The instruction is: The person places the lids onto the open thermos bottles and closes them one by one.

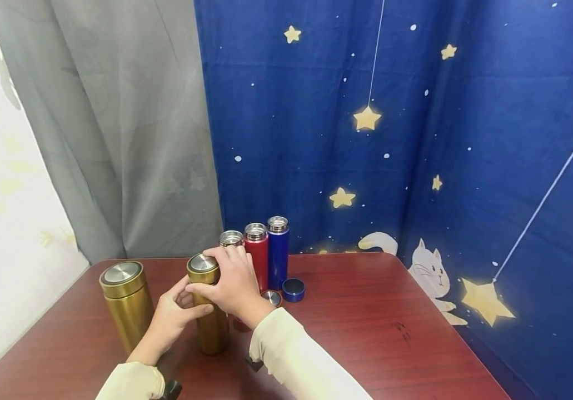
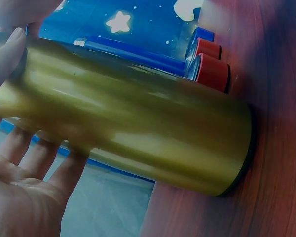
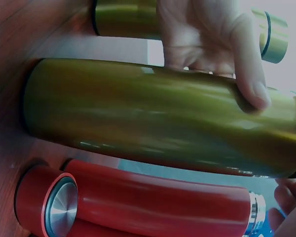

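Note:
A gold thermos flask stands upright on the table, its gold lid with a silver top in place. My left hand grips the flask's upper body; in the left wrist view, the thumb lies on one side and the fingers of the hand curl round the other. From above and the right, my right hand holds the lid, thumb at the near side and fingers over the far edge. In the right wrist view, the gold flask hides part of the left hand.
Left stands a second gold flask, lidded. Behind the right hand are lidless flasks: a red one, a blue one and another mostly hidden. Beside them lie a blue lid and red lids. Curtains hang behind the table.

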`<state>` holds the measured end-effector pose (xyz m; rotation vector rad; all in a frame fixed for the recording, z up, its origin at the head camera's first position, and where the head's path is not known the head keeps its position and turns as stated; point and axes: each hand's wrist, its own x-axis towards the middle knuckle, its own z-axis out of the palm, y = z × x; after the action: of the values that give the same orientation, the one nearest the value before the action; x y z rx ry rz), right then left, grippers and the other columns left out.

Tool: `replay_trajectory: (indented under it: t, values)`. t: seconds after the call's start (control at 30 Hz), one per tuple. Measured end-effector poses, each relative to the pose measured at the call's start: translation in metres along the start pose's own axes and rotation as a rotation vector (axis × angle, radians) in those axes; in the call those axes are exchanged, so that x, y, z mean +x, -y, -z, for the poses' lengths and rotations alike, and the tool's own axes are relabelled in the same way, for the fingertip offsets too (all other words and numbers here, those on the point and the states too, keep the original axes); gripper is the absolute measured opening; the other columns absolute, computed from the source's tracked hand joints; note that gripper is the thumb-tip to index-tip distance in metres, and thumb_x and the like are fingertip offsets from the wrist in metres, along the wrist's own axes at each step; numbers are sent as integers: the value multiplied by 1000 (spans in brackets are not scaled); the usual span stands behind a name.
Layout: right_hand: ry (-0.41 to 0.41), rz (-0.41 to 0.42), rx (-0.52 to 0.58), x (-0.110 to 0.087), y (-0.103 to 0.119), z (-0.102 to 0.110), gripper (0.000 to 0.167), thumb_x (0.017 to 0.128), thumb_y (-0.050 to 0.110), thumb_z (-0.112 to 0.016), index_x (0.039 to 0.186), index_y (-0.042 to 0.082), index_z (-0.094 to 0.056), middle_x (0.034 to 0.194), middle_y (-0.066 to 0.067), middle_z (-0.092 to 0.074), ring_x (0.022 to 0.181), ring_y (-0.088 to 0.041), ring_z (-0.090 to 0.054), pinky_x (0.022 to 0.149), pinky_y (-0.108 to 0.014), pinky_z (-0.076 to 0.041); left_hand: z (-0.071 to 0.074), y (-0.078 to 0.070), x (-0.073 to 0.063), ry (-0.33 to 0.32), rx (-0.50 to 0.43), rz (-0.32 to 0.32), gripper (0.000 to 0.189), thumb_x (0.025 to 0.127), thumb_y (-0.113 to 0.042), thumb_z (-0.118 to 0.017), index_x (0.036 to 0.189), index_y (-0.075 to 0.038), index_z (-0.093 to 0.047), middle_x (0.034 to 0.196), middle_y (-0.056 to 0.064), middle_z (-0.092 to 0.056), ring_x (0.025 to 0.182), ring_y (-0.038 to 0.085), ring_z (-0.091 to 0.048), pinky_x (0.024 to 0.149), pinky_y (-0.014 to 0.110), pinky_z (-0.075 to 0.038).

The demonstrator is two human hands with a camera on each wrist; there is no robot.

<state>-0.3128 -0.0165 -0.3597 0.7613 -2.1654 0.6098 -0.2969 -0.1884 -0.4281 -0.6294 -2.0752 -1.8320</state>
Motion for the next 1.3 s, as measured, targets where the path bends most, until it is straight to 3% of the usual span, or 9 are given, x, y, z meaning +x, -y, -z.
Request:
replay_trajectory:
  t: [0.17,0.37,0.47,0.6,0.93,1.17,1.3]
  values:
    - [104,-21,68,0,0,3,69,76,66,-69,128,25,-51,115,5,-57,105,-12,-46,86,-26,-40,1,1,0,25,-23,-8,76,80,5,-75,146,2,-38,122,-8,-64,107,11,-64,84,25,-53]
    - [276,-10,446,0,-12,11,73,87,42,-66,150,28,-32,148,5,-40,133,-13,-33,108,-38,-35,7,-1,3,70,-8,5,77,80,4,-75,147,0,-37,123,-5,-64,108,12,-63,85,26,-53]
    - [314,5,563,1,-17,14,70,87,33,-62,151,26,-34,150,5,-40,135,-13,-32,110,-39,-33,11,-2,4,104,2,32,76,81,1,-75,147,-1,-37,125,-3,-63,108,13,-63,85,27,-53]
    - [344,16,631,2,-20,16,61,88,26,-59,146,20,-44,143,3,-50,131,-13,-39,108,-35,-35,15,-1,5,144,-7,55,74,82,2,-73,146,1,-36,125,-4,-63,108,13,-63,85,28,-53]
    - [329,30,591,3,-20,18,54,89,28,-61,141,21,-52,134,4,-58,124,-11,-46,103,-31,-39,17,-1,4,139,-8,53,76,82,3,-73,148,1,-33,124,-6,-62,108,11,-62,85,27,-53]
    - [314,8,494,1,-18,19,54,88,35,-64,140,26,-53,134,8,-58,126,-11,-44,105,-36,-38,13,-1,1,80,27,25,77,82,1,-75,148,-5,-36,129,0,-60,109,12,-62,86,25,-52]
    - [273,22,420,1,-16,17,54,87,37,-68,138,27,-55,130,8,-60,122,-9,-46,104,-33,-37,10,1,-1,38,40,-12,78,80,3,-76,148,-4,-37,127,-2,-61,108,11,-63,85,24,-53]
